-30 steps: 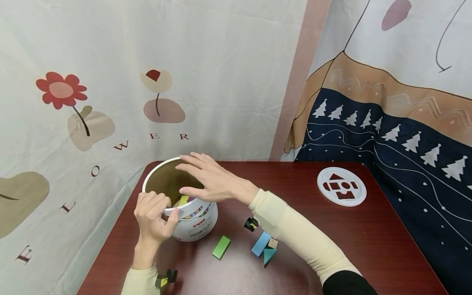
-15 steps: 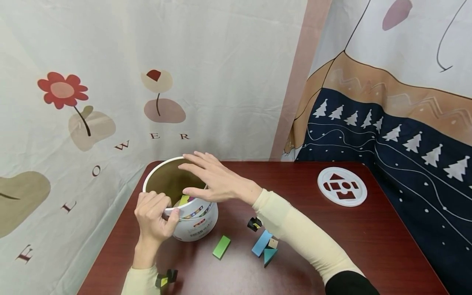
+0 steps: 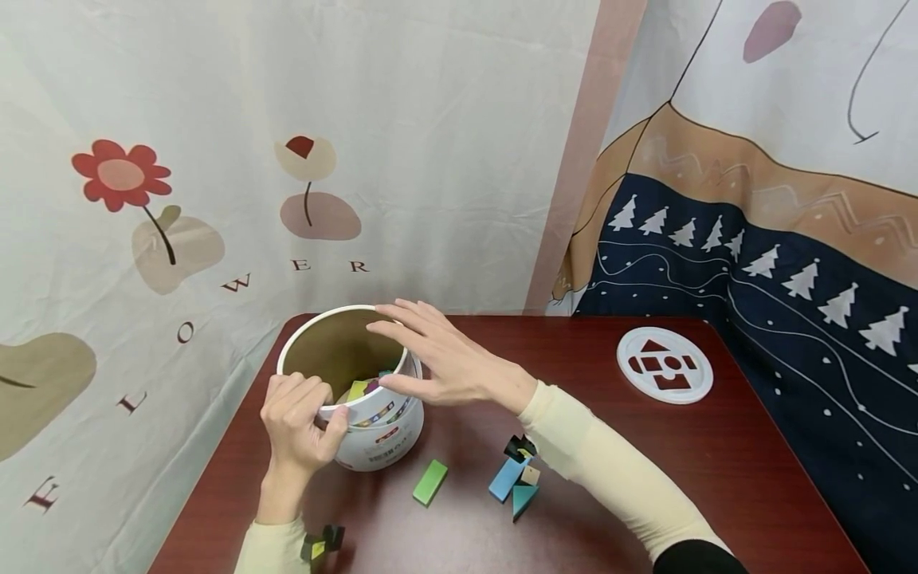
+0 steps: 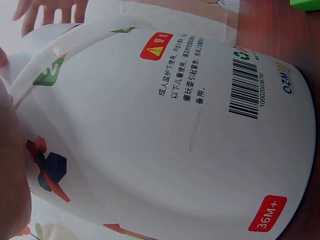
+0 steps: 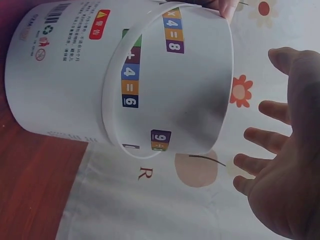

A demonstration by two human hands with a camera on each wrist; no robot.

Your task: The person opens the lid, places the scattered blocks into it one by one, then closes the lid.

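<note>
A white bucket [image 3: 380, 446] with printed labels and a white handle stands tilted toward me at the table's left side. My left hand [image 3: 301, 418] grips its near-left rim, thumb outside and fingers over the edge. Colored blocks [image 3: 356, 390] lie inside, partly hidden by the wall. My right hand [image 3: 448, 359] hovers by the bucket's right rim, fingers spread and holding nothing. In the right wrist view a gap shows between that hand [image 5: 280, 135] and the bucket [image 5: 175, 95].
On the table [image 3: 574, 383] near the bucket lies a green block [image 3: 430, 482]. Right of it are a blue block [image 3: 506, 479], a teal triangle [image 3: 524, 501] and a small wooden block [image 3: 530, 475]. A white lid [image 3: 664, 391] with shaped holes rests at the back right.
My right hand has moved right, away from over the bucket's opening, uncovering more of the blocks inside. My left hand and the bucket have stayed put.
</note>
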